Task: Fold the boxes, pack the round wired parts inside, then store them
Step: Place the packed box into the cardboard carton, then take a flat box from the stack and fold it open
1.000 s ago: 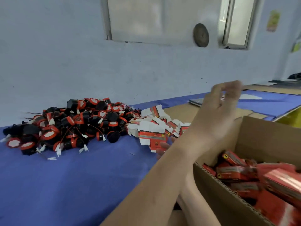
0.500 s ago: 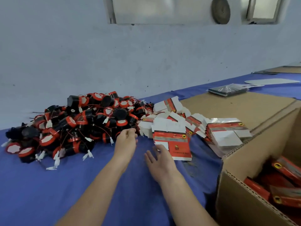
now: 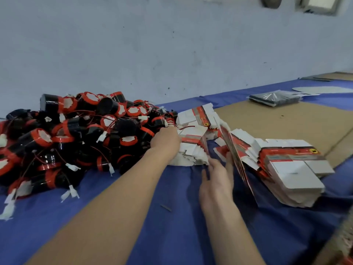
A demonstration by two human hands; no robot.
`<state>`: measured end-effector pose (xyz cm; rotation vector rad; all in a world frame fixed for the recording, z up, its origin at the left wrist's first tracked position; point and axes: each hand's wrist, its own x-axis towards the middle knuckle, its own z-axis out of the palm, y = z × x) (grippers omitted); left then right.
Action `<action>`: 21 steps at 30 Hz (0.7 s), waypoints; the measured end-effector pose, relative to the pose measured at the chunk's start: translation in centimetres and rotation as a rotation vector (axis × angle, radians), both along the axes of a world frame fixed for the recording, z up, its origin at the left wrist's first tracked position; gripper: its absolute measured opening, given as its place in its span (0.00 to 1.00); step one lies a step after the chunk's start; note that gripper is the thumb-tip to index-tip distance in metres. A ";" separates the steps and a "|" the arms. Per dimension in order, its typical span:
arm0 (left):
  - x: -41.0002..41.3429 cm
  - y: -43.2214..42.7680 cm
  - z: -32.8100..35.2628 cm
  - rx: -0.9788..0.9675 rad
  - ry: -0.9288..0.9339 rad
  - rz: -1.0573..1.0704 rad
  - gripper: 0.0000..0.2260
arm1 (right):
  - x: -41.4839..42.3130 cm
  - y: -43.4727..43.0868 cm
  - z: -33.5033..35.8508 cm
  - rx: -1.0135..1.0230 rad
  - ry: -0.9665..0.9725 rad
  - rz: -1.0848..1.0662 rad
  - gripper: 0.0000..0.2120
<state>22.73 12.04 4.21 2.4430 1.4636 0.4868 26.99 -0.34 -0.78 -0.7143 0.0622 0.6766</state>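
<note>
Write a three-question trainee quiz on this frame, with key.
1. True or false: the flat boxes lie to the right of the parts.
2. What does the right hand touch? A. a part B. a tilted box C. nothing
3. Fill in: the cloth under the parts is ___.
Key: 1 true; 2 B; 3 blue.
</note>
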 end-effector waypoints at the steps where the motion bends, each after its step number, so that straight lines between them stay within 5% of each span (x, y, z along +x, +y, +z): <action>1: 0.3 0.1 -0.1 0.031 0.042 0.020 0.10 | 0.0 0.2 -0.1 -0.033 -0.021 0.019 0.26; 7: 1.1 0.7 -0.1 -0.021 0.207 0.016 0.07 | 0.0 0.3 -0.3 -0.098 -0.067 0.187 0.04; 13: 0.6 0.4 -0.4 0.039 0.186 0.042 0.12 | -1.0 1.3 -0.4 -0.071 0.056 0.163 0.03; 17: 1.7 -0.5 0.4 0.164 0.331 0.004 0.17 | -1.5 1.6 -0.2 -0.077 0.094 0.243 0.16; 21: 2.6 -0.4 1.1 0.171 0.481 -0.024 0.17 | -1.4 1.6 0.2 -0.045 0.108 0.294 0.17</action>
